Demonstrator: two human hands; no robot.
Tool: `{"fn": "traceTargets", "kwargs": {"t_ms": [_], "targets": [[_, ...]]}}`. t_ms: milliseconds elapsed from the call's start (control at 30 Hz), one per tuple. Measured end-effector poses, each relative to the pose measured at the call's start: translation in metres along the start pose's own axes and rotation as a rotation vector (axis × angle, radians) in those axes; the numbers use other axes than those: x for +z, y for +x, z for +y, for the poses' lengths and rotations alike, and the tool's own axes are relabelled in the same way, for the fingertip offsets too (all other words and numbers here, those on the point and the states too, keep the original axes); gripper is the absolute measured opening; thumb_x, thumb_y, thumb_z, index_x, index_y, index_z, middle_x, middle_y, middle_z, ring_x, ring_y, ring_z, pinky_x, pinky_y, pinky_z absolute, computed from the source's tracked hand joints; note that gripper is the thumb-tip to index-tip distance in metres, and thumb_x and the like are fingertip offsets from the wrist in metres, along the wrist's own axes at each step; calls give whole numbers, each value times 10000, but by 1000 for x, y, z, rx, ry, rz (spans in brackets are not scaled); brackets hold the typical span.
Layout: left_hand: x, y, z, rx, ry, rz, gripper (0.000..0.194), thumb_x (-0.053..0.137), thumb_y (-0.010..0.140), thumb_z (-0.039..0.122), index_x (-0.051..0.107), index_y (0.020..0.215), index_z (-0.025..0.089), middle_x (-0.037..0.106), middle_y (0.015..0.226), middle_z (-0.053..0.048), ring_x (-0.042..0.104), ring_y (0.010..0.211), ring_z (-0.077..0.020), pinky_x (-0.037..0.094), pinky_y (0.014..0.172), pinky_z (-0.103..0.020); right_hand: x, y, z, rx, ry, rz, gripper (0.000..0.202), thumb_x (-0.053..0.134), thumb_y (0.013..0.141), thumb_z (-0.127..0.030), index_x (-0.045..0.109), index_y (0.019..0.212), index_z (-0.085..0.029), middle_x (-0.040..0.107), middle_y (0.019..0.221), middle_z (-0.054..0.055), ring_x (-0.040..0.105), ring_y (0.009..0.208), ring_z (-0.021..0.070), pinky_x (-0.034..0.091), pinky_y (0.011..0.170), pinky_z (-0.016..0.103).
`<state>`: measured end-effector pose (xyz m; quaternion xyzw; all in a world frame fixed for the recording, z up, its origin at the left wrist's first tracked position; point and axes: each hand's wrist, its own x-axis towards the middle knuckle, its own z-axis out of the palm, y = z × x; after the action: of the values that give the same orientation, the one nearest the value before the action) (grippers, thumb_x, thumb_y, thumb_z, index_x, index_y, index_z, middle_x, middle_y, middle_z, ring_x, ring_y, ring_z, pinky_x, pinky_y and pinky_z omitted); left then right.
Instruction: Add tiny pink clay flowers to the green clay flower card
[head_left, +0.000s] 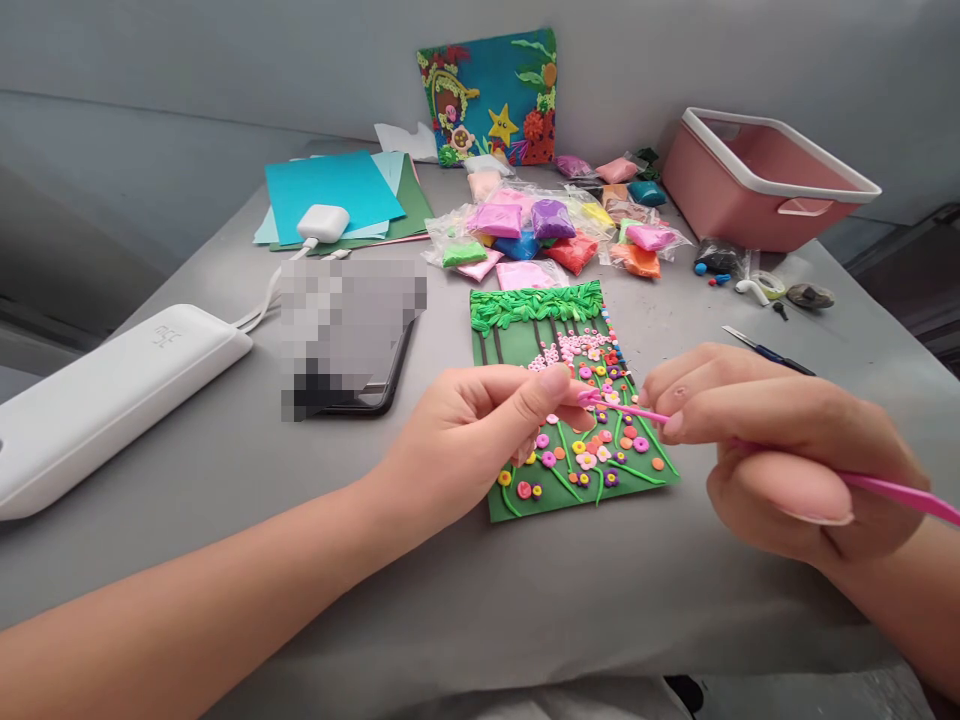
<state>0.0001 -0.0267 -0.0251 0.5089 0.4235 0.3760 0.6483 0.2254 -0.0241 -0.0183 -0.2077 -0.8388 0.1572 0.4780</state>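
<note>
My right hand point(795, 440) is closed around a thin pink modelling tool point(896, 492), whose narrow tip points left. Opposite it, my left hand point(480, 425) is closed, with a small bit of pink clay point(588, 397) at the thumb and fingertips. The tool's tip meets this bit of clay. Beneath both hands lies a green card point(546, 500) covered with clay flowers, green stems, dark trunks and a band of green leaves along its top. My left hand hides part of the card's middle.
Bags of coloured clay point(499, 220) lie behind the card, before a sea-scene clay picture point(487, 90). A pink basket point(765, 190) stands back right, near a craft knife point(772, 352). A phone point(360, 340), power bank point(120, 400) and coloured sheets point(330, 190) lie left.
</note>
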Motion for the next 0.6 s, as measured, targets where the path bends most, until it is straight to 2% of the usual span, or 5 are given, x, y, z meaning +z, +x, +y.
{"fn": "traceTargets", "kwargs": {"t_ms": [167, 400, 500, 600], "targets": [[2, 2, -1, -3, -150, 15, 388, 740, 878, 569, 866, 845, 203, 738, 717, -37, 435, 585, -103, 378, 583, -258, 0, 5, -4, -10, -35, -66, 301, 441, 1079, -391, 664, 985, -211, 625, 684, 41, 697, 691, 208, 604, 657, 376], [1, 0, 0, -23, -155, 11, 364, 743, 877, 569, 874, 872, 230, 674, 604, -4, 452, 588, -110, 399, 601, -252, 1, 9, -5, -21, -65, -63, 251, 455, 1078, -350, 652, 989, -222, 631, 717, 38, 668, 669, 190, 593, 651, 374], [0, 0, -1, -3, -141, 16, 374, 723, 892, 579, 872, 869, 236, 729, 680, -15, 465, 617, -110, 407, 615, -248, 0, 5, -4, 25, -23, -67, 252, 449, 1081, -348, 643, 981, -220, 619, 693, 35, 673, 689, 190, 589, 668, 371], [0, 1, -3, 3, -108, 35, 406, 690, 915, 585, 865, 863, 223, 766, 756, -32, 473, 645, -114, 416, 635, -252, -1, 1, -2, 135, -7, -30, 310, 434, 1076, -446, 635, 952, -245, 626, 706, 36, 673, 704, 196, 572, 669, 373]]}}
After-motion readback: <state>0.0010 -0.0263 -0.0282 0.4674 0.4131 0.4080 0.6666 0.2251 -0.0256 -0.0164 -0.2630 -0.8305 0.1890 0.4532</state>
